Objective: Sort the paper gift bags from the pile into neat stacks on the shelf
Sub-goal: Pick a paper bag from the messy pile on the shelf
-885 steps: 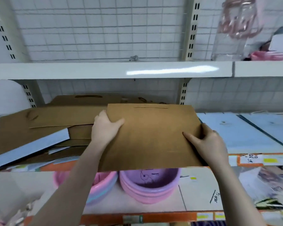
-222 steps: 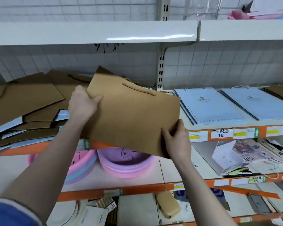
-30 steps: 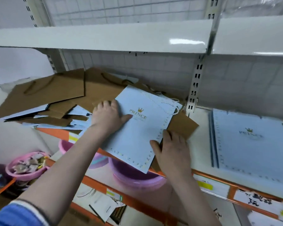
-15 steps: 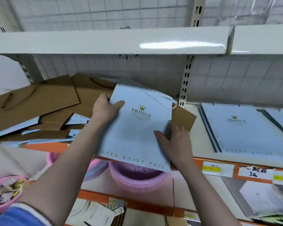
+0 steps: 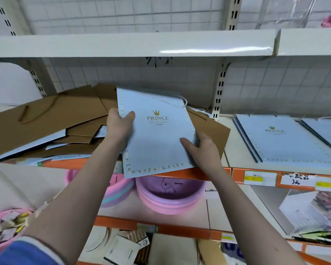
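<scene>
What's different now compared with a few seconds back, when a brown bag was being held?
The brown bag is gone from the hands. Both hands now hold a pale blue bag lifted off the messy pile: left hand at its left edge, right hand at its lower right. The neat blue stack on the right and the pink basins below look unchanged.

I hold a pale blue bag (image 5: 157, 138) with gold crown lettering and what looks like cream edge stitching; brown bags (image 5: 52, 119) behind.
</scene>
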Demonstrator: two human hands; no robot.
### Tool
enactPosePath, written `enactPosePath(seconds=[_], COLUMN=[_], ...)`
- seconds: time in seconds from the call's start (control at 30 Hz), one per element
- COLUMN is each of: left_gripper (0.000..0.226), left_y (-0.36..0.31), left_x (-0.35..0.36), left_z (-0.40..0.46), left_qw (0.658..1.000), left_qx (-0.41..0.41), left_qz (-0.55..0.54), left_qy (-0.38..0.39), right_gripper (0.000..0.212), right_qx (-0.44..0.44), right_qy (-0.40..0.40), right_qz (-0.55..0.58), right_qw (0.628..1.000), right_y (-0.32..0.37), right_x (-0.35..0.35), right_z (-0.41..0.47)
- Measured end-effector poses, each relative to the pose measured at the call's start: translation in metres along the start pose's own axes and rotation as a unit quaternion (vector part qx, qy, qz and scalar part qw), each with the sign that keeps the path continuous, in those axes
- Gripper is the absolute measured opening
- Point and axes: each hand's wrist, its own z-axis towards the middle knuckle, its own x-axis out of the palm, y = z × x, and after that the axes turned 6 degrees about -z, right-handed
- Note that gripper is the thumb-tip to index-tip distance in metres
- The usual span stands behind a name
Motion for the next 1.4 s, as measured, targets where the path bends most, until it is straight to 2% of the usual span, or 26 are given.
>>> enactPosePath(seconds=[0.13,0.23,0.37,0.43,0.47,0.5,0.57,0.77,0.93,1.17,1.27,1.33,1.4], left_gripper=[0.022,0.032,0.048,0.058,0.061,0.061,0.059,0.041,0.033,0.021,0.026,0.046,0.056], left_y=[-0.003,-0.006,-0.016,-0.022,-0.025,-0.026,-0.027,-0.021,-0.014,-0.018,-0.019,-0.02,-0.021], left_x=[-0.005,-0.003,0.018,0.04,0.053,0.068,0.101,0.215,0.312,0.421,0.46,0.482,0.501], left_z=[-0.002,0.0,-0.01,-0.021,-0.025,-0.029,-0.039,-0.076,-0.112,-0.153,-0.165,-0.171,-0.175], left_qw=[1.0,0.999,0.992,0.987,0.985,0.982,0.979,0.973,0.973,0.969,0.961,0.958,0.951], left_qx=[-0.01,-0.013,0.011,0.021,0.028,0.034,0.045,0.057,0.052,0.063,0.074,0.069,0.063], left_qz=[-0.011,0.032,0.093,0.119,0.126,0.132,0.141,0.156,0.162,0.168,0.175,0.175,0.185], left_qy=[0.008,0.034,0.083,0.106,0.118,0.128,0.143,0.157,0.153,0.171,0.2,0.217,0.239], right_gripper=[0.039,0.04,0.039,0.018,0.023,0.036,0.044,0.045,0.037,0.046,0.043,0.04,0.036], right_qx=[0.002,0.008,0.038,0.05,0.052,0.059,0.077,0.101,0.109,0.145,0.166,0.182,0.196], right_qy=[-0.02,-0.06,-0.067,-0.078,-0.089,-0.098,-0.118,-0.138,-0.115,-0.114,-0.119,-0.123,-0.129], right_qz=[0.015,-0.002,-0.014,-0.023,-0.029,-0.038,-0.05,-0.084,-0.126,-0.158,-0.157,-0.157,-0.166], right_qw=[1.0,0.998,0.997,0.995,0.994,0.993,0.989,0.982,0.979,0.97,0.966,0.963,0.958], right_y=[0.003,0.0,-0.018,-0.032,-0.04,-0.048,-0.068,-0.147,-0.217,-0.292,-0.317,-0.331,-0.343], right_x=[-0.004,-0.017,-0.047,-0.064,-0.073,-0.083,-0.104,-0.178,-0.244,-0.317,-0.339,-0.351,-0.364], right_z=[-0.004,-0.011,-0.025,-0.031,-0.033,-0.035,-0.035,-0.024,-0.006,0.013,0.017,0.021,0.024])
